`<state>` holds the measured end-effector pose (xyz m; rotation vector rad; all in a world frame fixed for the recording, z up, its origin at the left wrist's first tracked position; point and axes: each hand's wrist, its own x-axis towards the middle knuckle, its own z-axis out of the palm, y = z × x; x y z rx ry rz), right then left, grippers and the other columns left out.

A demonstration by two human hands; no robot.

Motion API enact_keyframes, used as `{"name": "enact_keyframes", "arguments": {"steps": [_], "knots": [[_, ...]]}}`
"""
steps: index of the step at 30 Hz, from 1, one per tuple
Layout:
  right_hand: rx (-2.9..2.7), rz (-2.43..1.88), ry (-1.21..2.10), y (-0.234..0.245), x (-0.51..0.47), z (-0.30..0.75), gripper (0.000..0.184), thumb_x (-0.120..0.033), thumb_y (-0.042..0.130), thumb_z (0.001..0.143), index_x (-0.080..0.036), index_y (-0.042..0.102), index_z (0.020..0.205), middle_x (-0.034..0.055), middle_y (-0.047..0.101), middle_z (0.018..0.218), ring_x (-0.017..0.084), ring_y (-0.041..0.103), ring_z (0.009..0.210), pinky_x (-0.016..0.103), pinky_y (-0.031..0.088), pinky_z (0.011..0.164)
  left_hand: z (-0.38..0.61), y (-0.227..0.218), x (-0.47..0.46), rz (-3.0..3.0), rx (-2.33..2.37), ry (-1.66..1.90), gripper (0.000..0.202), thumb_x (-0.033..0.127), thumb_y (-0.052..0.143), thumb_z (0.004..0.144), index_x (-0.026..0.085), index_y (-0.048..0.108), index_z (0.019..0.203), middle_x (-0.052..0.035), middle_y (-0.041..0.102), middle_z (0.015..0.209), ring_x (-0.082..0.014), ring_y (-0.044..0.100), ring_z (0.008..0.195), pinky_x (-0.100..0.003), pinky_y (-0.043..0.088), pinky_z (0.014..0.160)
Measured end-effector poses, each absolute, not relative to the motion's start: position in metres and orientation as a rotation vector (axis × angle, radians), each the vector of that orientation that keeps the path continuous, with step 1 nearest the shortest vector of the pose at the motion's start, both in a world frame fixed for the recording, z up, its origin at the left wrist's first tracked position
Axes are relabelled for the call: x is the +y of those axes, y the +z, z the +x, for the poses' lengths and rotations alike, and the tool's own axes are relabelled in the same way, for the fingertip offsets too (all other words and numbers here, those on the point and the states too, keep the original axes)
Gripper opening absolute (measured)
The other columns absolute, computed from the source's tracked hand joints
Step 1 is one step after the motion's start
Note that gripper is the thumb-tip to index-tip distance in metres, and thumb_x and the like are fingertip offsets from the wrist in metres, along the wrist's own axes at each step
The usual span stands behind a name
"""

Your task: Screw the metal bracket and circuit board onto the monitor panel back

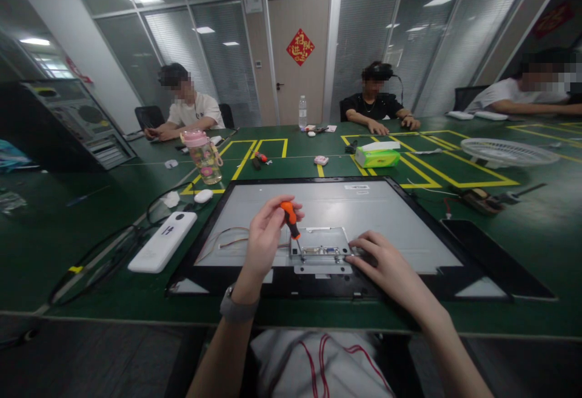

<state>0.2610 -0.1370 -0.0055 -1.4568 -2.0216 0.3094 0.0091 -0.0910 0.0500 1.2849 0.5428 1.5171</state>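
Note:
My left hand (268, 234) is closed around the orange and black handle of a screwdriver (290, 216). Its thin shaft slants down to the front of a metal box (321, 237) with video ports; whether the tip sits in a screw I cannot tell. That box lies on the back of a flat display panel (386, 216) with a black frame. My right hand (382, 258) lies over the panel, thumb and fingers stretched apart, fingertips against the box's right edge. Thin wires (231, 237) run from the box's left side.
A white power bank (162, 242) and black cables (93, 265) lie left of the panel; a black slab (495, 258) lies right. Beyond stand a pink-lidded cup (204, 159), a green tissue pack (377, 155) and a water bottle (302, 113). Several people sit across the table.

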Motion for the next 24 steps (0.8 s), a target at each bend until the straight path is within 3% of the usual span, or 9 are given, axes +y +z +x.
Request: {"name": "enact_keyframes", "arguments": {"steps": [5,10,16,21,24], "knots": [[-2.025,-1.466,0.311,-0.003,-0.1378,0.2599,0.018,-0.036,0.059,0.091,-0.023,0.07,0.097,0.0067,0.064,0.097,0.025,0.065,0.093,0.04,0.052,0.087,0.0069,0.0435,-0.0883,1.325,0.646,1.586,0.023,0.034,0.07,0.085,0.02,0.07,0.103,-0.0007,0.063,0.08,-0.0112,0.061,0.072,-0.022,0.051,0.068],[-2.024,-1.467,0.311,-0.0003,-0.1387,0.2588,0.018,-0.035,0.059,0.091,-0.023,0.07,0.097,0.0071,0.065,0.097,0.026,0.065,0.093,0.041,0.052,0.088,0.0085,0.0489,-0.0893,1.239,0.581,1.582,0.029,0.039,0.061,0.09,0.017,0.071,0.106,-0.0093,0.069,0.103,-0.0162,0.066,0.084,-0.028,0.055,0.076],[-2.012,-1.465,0.315,-0.0005,-0.1385,0.2586,0.017,-0.036,0.059,0.091,-0.024,0.07,0.096,0.0065,0.065,0.097,0.026,0.065,0.093,0.041,0.053,0.087,0.0084,0.0461,-0.0884,1.381,0.7,1.627,0.026,0.034,0.072,0.083,0.019,0.071,0.105,-0.0028,0.066,0.086,-0.0121,0.062,0.074,-0.022,0.053,0.07],[-2.018,-1.469,0.336,-0.0021,-0.1377,0.2599,0.019,-0.038,0.058,0.093,-0.023,0.07,0.098,0.0069,0.064,0.098,0.026,0.064,0.095,0.042,0.052,0.089,0.0093,0.0468,-0.0903,1.342,0.66,1.593,0.033,0.039,0.056,0.093,0.02,0.069,0.116,-0.0093,0.069,0.11,-0.0167,0.067,0.087,-0.029,0.055,0.079],[-2.031,-1.46,0.342,-0.0031,-0.1371,0.2608,0.019,-0.037,0.058,0.093,-0.023,0.069,0.1,0.007,0.063,0.099,0.026,0.064,0.096,0.042,0.051,0.09,0.0092,0.0465,-0.0904,1.322,0.631,1.591,0.033,0.039,0.058,0.093,0.019,0.068,0.116,-0.0093,0.07,0.106,-0.0164,0.068,0.083,-0.031,0.056,0.078]]}}
